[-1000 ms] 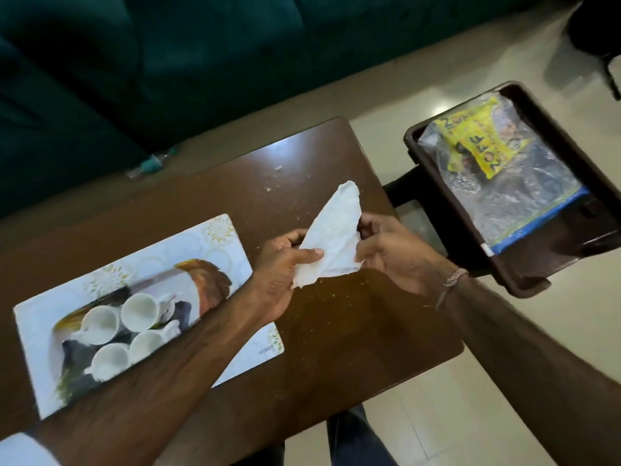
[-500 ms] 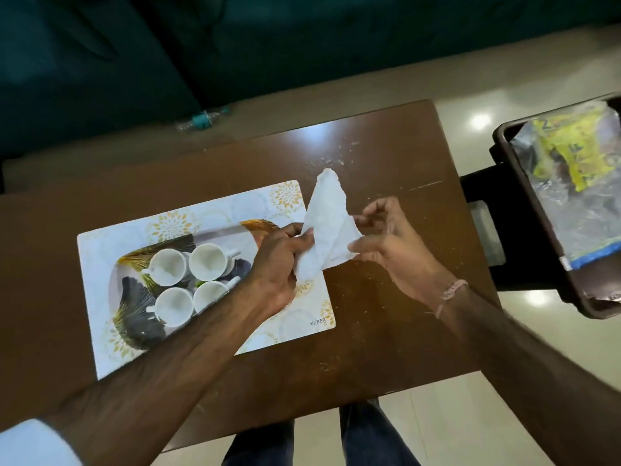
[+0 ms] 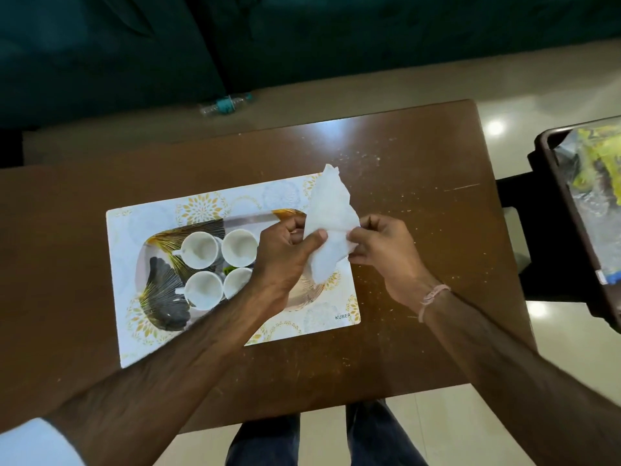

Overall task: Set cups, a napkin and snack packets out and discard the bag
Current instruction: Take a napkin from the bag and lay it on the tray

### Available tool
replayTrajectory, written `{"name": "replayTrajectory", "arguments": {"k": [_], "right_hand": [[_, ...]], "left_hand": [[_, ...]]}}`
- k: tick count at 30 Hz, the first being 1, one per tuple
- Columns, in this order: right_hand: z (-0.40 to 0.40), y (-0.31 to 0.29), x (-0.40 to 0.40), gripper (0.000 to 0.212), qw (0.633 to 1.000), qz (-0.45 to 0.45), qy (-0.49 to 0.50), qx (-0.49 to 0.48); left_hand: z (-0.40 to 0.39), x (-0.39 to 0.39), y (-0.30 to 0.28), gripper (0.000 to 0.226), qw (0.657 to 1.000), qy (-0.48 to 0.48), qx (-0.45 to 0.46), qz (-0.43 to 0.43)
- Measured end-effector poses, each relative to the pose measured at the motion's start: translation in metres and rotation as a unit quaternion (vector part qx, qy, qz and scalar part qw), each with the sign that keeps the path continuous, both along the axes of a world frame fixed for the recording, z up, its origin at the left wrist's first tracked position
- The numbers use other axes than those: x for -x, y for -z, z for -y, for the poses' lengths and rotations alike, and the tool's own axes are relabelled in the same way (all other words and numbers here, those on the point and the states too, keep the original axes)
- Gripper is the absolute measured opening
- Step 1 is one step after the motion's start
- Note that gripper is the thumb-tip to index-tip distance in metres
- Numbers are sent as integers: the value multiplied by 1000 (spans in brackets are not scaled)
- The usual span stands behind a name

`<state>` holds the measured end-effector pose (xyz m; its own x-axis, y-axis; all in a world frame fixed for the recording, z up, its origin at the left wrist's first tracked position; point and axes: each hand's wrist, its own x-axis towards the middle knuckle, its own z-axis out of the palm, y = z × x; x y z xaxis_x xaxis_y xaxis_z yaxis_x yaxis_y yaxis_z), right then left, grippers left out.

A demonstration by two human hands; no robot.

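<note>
Napkin (image 3: 331, 227) hangs pinched between both hands just above the right end of the placemat (image 3: 235, 331), the left hand (image 3: 285, 253) closed on its left edge and the right hand (image 3: 386, 253) closed on its right edge. Its long axis runs away from the person, the free tip pointing to the far side of the worktop (image 3: 420, 183). The four cups (image 3: 218, 264) sit left of the left hand's grip, so the open mat under the napkin looks the likeliest spot to lay it.
</note>
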<state>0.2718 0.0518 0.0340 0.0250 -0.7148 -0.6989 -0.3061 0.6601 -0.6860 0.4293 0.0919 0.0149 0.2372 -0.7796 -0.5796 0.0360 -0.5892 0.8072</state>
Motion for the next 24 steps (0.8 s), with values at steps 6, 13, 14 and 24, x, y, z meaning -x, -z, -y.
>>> {"name": "replayTrajectory", "arguments": {"k": [6,13,14,24], "right_hand": [[0,1,1,39,999,41,34,6],[19,-4,-18,61,975,187,-88,-84],[19,-3,-21,56,974,188,-94,-79],[-1,31,-4,66,973,139,-89,-159]], "left_hand": [[-3,-16,2,16,1000,-3,6,-14],[-13,-22,-1,24,996,83,29,-9],[-15,-22,-1,22,995,93,35,9],[-58,2,21,39,991,-64,-114,-9]]}}
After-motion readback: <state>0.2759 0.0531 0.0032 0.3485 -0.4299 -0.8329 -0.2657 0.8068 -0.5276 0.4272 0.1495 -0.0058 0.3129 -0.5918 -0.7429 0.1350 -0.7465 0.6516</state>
